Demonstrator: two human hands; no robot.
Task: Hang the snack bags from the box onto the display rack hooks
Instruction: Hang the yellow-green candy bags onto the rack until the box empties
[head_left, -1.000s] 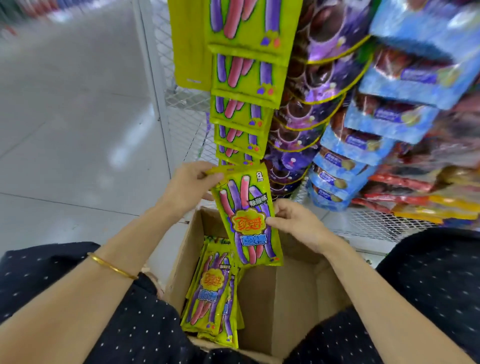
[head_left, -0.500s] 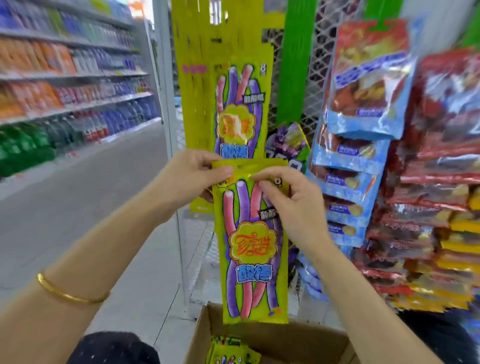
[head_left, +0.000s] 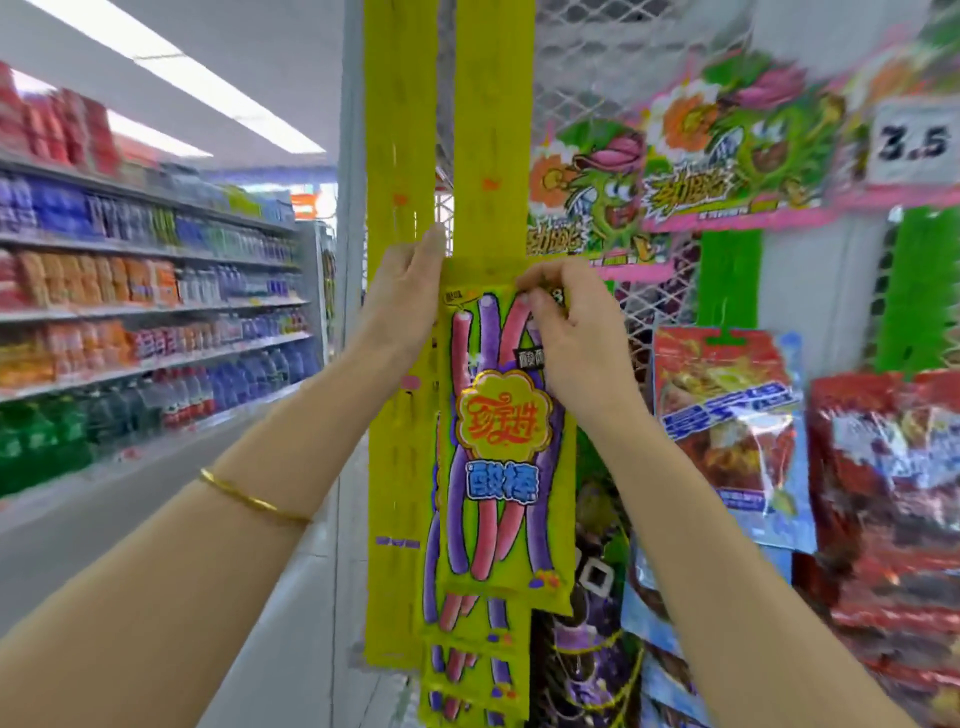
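A yellow-green snack bag (head_left: 501, 447) printed with pink and purple sticks is held flat against the right yellow hanging strip (head_left: 493, 156) on the wire rack. My left hand (head_left: 402, 301) pinches the bag's top left corner. The top right edge is pinched by my right hand (head_left: 569, 338). More bags of the same kind (head_left: 470, 670) hang below it on the strip. The box is out of view.
A second yellow strip (head_left: 399, 130) hangs just left. Blue (head_left: 737, 426) and red (head_left: 893, 509) snack bags and purple bags (head_left: 592, 649) crowd the rack to the right, under a 3.5 price tag (head_left: 911, 143). An aisle with drink shelves (head_left: 156, 322) runs on the left.
Both hands lifted the bag from above the box up to the yellow strip. My view rose from the box to the rack, and the box dropped out of sight.
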